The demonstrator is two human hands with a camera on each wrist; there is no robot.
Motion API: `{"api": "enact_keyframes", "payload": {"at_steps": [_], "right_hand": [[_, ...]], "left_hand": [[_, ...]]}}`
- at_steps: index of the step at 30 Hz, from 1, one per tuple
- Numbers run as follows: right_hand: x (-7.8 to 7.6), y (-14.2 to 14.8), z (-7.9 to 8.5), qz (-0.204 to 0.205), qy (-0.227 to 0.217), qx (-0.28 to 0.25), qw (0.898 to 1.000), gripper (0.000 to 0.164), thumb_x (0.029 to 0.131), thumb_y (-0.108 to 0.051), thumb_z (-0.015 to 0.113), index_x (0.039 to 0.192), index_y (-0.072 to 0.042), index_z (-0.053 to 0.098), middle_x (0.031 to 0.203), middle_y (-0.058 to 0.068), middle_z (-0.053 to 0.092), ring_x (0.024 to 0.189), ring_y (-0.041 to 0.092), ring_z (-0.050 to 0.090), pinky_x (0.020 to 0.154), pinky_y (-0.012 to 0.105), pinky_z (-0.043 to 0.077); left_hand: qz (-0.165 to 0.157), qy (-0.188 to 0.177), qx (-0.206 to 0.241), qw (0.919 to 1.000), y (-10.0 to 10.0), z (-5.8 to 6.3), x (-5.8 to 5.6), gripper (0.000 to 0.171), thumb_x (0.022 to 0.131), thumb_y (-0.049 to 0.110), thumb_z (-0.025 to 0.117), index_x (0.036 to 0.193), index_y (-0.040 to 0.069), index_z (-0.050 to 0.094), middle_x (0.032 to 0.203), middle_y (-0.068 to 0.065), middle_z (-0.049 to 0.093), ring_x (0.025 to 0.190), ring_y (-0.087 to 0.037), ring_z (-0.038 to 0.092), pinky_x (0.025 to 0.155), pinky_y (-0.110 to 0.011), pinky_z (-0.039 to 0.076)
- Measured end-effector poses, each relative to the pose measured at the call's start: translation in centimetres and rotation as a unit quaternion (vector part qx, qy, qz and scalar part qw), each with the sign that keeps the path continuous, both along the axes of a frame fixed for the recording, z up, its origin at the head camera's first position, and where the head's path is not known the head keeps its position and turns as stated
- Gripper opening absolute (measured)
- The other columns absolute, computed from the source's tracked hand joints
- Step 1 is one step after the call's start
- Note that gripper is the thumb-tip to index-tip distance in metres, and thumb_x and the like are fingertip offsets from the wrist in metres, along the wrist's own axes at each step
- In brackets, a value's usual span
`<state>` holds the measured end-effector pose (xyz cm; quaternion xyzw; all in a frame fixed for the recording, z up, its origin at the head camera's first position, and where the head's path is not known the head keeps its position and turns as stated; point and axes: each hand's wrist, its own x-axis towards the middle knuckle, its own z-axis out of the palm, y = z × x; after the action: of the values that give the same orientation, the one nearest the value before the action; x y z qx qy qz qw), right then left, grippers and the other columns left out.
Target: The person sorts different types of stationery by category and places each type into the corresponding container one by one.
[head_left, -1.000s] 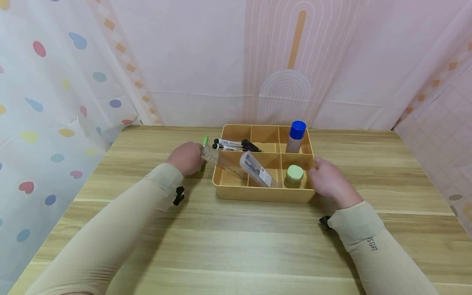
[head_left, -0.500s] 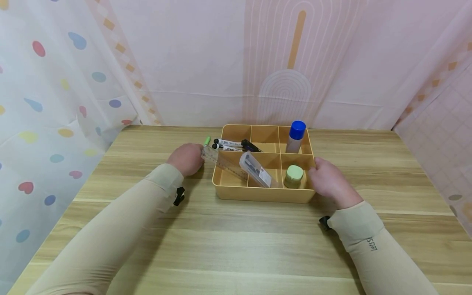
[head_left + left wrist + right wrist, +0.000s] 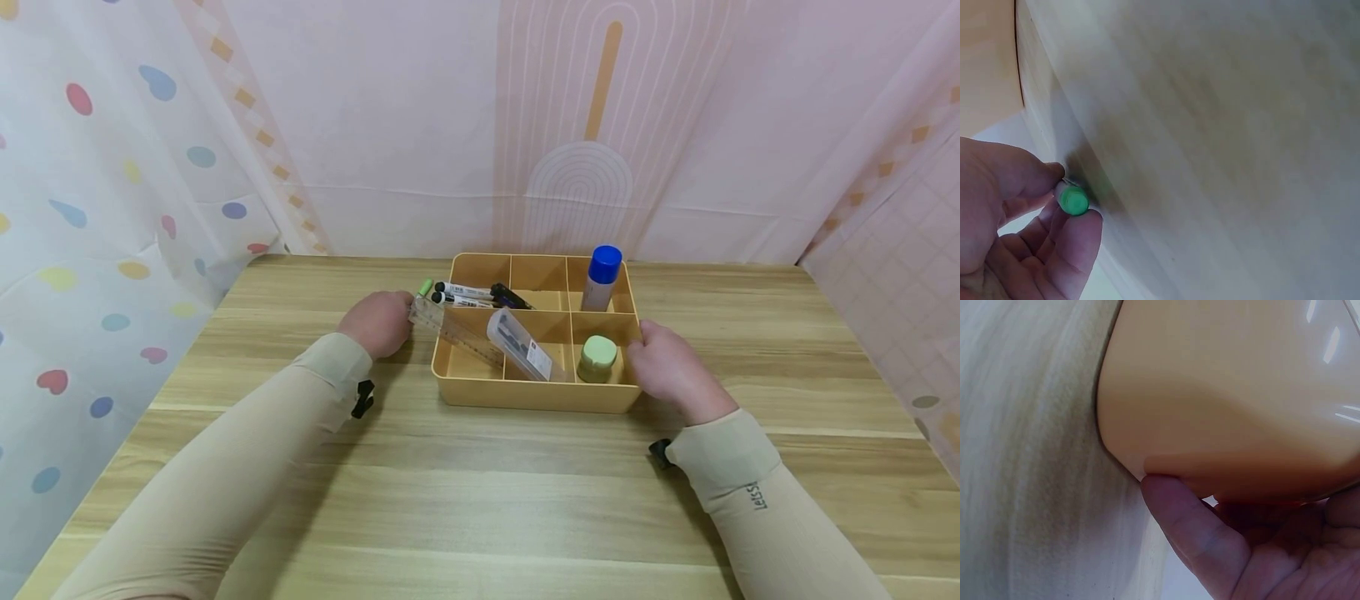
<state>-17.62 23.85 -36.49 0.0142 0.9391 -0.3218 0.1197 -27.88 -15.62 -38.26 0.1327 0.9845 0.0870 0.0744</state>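
In the head view, my left hand (image 3: 377,324) is just left of the yellow divided organizer box (image 3: 536,396). It pinches a slim green marker (image 3: 426,287) whose upper end shows past the fingers. The left wrist view shows the round green end of this marker (image 3: 1074,201) between thumb and fingers. A clear ruler (image 3: 429,314) sticks out over the box's left rim near that hand. My right hand (image 3: 671,367) holds the right side of the box. In the right wrist view, its thumb (image 3: 1175,506) presses against the box's outer wall (image 3: 1210,406); the other fingers are partly hidden.
Several black-capped markers (image 3: 467,292) lie in the box's back left, leaning over the rim. A clear case (image 3: 525,348) lies tilted across the front dividers. A blue-capped bottle (image 3: 604,271) stands at back right, a light green lidded jar (image 3: 597,360) at front right.
The green marker has turned in my left hand: its lower end no longer shows below the fingers, and its upper end leans more to the right. The right hand and box stay still.
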Motion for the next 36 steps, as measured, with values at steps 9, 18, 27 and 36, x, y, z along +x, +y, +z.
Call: {"api": "enact_keyframes", "payload": {"at_steps": [9,18,27,36], "right_hand": [[0.1,0.0,0.2,0.0,-0.008,-0.004,1.0,0.052,0.109,-0.019,0.029,0.152,0.006,0.043,0.124,0.025,0.061,0.099,0.035,0.058,0.075,0.037,0.048],[0.1,0.0,0.2,-0.002,-0.012,-0.009,1.0,0.053,0.109,-0.019,0.029,0.153,0.006,0.042,0.115,0.023,0.061,0.087,0.031,0.056,0.065,0.035,0.045],[0.1,0.0,0.3,-0.001,-0.012,-0.007,1.0,0.053,0.109,-0.019,0.029,0.153,0.006,0.042,0.114,0.023,0.061,0.09,0.032,0.057,0.066,0.035,0.045],[0.0,0.0,0.2,0.001,-0.008,-0.001,1.0,0.052,0.109,-0.019,0.03,0.152,0.006,0.043,0.124,0.025,0.061,0.095,0.034,0.058,0.072,0.036,0.047]], "left_hand": [[0.009,0.001,0.0,1.0,-0.2,0.2,-0.5,0.036,0.105,0.008,0.049,0.138,0.001,0.063,0.127,-0.022,0.072,0.113,-0.04,0.07,0.098,-0.056,0.057],[0.01,0.011,0.023,0.9996,-0.3,1.4,-0.5,0.033,0.101,0.006,0.06,0.133,0.002,0.065,0.113,-0.017,0.074,0.095,-0.032,0.069,0.085,-0.05,0.059],[-0.001,0.032,0.023,0.9992,-0.5,2.1,-1.0,0.043,0.097,0.001,0.059,0.14,0.003,0.062,0.119,-0.019,0.074,0.103,-0.036,0.071,0.091,-0.055,0.058],[0.006,0.031,0.027,0.9991,-0.4,3.0,-0.8,0.048,0.098,0.001,0.056,0.145,0.006,0.058,0.124,-0.02,0.073,0.104,-0.037,0.07,0.092,-0.054,0.058]]}}
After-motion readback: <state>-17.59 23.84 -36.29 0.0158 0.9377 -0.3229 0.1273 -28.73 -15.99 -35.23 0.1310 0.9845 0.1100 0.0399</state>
